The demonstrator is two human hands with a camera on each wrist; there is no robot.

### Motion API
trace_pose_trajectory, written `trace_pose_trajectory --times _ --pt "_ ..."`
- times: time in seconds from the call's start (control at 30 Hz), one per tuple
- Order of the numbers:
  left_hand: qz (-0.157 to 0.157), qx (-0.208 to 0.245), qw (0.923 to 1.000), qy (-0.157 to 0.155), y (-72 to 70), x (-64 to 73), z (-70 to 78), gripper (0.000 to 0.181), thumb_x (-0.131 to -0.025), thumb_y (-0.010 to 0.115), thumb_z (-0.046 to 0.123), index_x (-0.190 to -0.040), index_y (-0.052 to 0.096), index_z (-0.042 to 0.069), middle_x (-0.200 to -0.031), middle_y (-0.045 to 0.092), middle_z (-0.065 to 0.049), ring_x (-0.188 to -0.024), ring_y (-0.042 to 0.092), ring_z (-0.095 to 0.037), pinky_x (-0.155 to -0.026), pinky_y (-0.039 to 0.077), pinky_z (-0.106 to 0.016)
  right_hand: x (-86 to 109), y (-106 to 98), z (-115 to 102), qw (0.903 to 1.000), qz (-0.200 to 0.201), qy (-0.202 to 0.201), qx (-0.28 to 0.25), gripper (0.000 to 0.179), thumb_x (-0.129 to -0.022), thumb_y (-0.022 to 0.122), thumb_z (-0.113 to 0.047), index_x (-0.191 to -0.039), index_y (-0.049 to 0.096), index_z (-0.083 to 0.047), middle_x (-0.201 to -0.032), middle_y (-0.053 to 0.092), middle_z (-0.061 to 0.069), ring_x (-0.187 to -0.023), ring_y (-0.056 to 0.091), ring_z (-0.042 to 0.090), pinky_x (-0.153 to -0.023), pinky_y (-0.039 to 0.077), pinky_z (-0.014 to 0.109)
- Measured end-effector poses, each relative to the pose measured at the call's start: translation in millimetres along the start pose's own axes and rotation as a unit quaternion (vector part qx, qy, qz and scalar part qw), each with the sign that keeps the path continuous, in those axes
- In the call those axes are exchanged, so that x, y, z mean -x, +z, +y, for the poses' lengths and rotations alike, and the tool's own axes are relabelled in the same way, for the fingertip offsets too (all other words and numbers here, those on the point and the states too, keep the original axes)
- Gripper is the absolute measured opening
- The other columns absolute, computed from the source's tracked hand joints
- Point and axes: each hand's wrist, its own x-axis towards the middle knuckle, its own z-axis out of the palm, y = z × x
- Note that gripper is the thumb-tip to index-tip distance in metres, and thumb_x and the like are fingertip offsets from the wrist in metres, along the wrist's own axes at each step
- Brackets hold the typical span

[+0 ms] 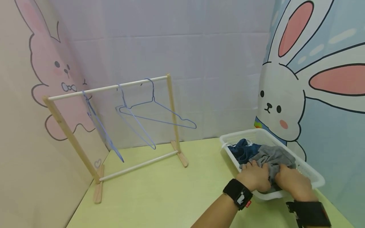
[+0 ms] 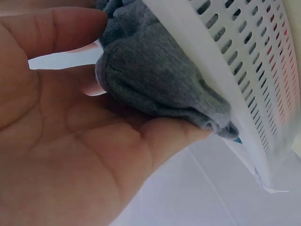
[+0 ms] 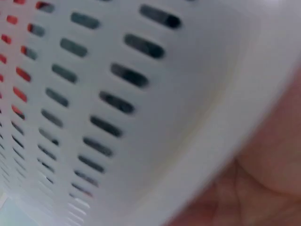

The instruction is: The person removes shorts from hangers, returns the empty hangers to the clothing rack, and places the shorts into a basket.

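Observation:
A crumpled grey garment [image 1: 275,154] lies in the white plastic basket [image 1: 312,174], beside a dark blue garment [image 1: 242,151]. Reaching over the near rim, my left hand [image 1: 255,177] grips the grey cloth at its left part. My right hand [image 1: 295,183] holds the same cloth a little to the right, its fingertips buried in the folds. In the left wrist view the grey cloth [image 2: 155,70] sits between thumb and fingers, close to the slotted basket wall [image 2: 235,70]. The basket wall [image 3: 155,108] hides most of the right hand [image 3: 254,188] in the right wrist view.
A wooden rack with a white top rail [image 1: 108,87] stands on the yellow-green table [image 1: 171,193] to the left. Three blue hangers, including the rightmost hanger [image 1: 171,111], hang from it. A rabbit-printed wall [image 1: 336,133] borders the basket's right side.

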Motion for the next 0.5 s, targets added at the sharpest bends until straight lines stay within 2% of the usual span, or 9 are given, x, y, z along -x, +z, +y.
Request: trace_pose_trajectory --times 0.13,0.23,0.3,0.37,0.43,0.5 --pt "0.041 -0.013 0.9985 0.035 -0.9 -0.4 -9.2 0.057 -0.100 0.059 0.041 -0.155 0.045 0.033 -0.153 0.048 0.002 -0.139 0.047 -0.018 -0.112 0.041 -0.036 -1.8 -7.8 3.2 0.9995 0.017 -0.018 -0.021 0.058 -0.097 0.043 -0.017 -0.142 0.039 0.021 -0.130 0.048 0.049 -0.107 0.056 0.063 -0.082 0.048 0.066" --pt "0.086 -0.028 0.9937 0.066 -3.4 3.7 -15.2 0.051 -0.101 0.059 0.039 -0.150 0.052 0.028 -0.145 0.055 0.006 -0.130 0.054 -0.012 -0.107 0.044 -0.030 4.1 -13.5 2.9 0.9967 0.069 -0.026 -0.035 0.061 -0.098 0.043 -0.019 -0.142 0.037 0.023 -0.127 0.051 0.048 -0.093 0.062 0.054 -0.075 0.049 0.060" --pt "0.115 -0.032 0.9891 0.086 -9.0 8.6 -20.7 0.050 -0.101 0.058 0.037 -0.149 0.053 0.024 -0.142 0.058 0.008 -0.128 0.056 -0.008 -0.105 0.045 -0.025 9.6 -16.2 -0.2 0.9922 0.110 -0.041 -0.041 0.061 -0.099 0.044 -0.020 -0.142 0.037 0.023 -0.113 0.059 0.044 -0.078 0.062 0.043 -0.067 0.048 0.054" --pt "0.144 -0.035 0.9835 0.105 -16.4 15.1 -27.3 0.051 -0.102 0.057 0.034 -0.151 0.052 0.021 -0.142 0.059 0.007 -0.128 0.057 -0.006 -0.105 0.044 -0.022 16.4 -16.8 -6.4 0.9836 0.163 -0.057 -0.050 0.060 -0.100 0.045 -0.020 -0.141 0.038 0.023 -0.088 0.064 0.033 -0.063 0.055 0.031 -0.059 0.043 0.046" --pt "0.162 -0.036 0.9796 0.114 -24.4 24.0 -34.4 0.053 -0.103 0.056 0.032 -0.153 0.050 0.018 -0.144 0.059 0.006 -0.132 0.055 -0.006 -0.109 0.042 -0.021 24.5 -16.1 -15.3 0.9753 0.200 -0.068 -0.064 0.058 -0.101 0.046 -0.020 -0.143 0.039 0.019 -0.070 0.060 0.019 -0.054 0.048 0.025 -0.052 0.038 0.042" --pt "0.172 -0.038 0.9779 0.112 -32.2 35.1 -42.5 0.053 -0.104 0.054 0.031 -0.155 0.048 0.017 -0.147 0.057 0.003 -0.136 0.053 -0.008 -0.112 0.040 -0.024 32.7 -14.4 -26.3 0.9643 0.240 -0.080 -0.079 0.055 -0.102 0.047 -0.019 -0.144 0.041 0.016 -0.058 0.049 0.006 -0.047 0.040 0.022 -0.047 0.032 0.037"
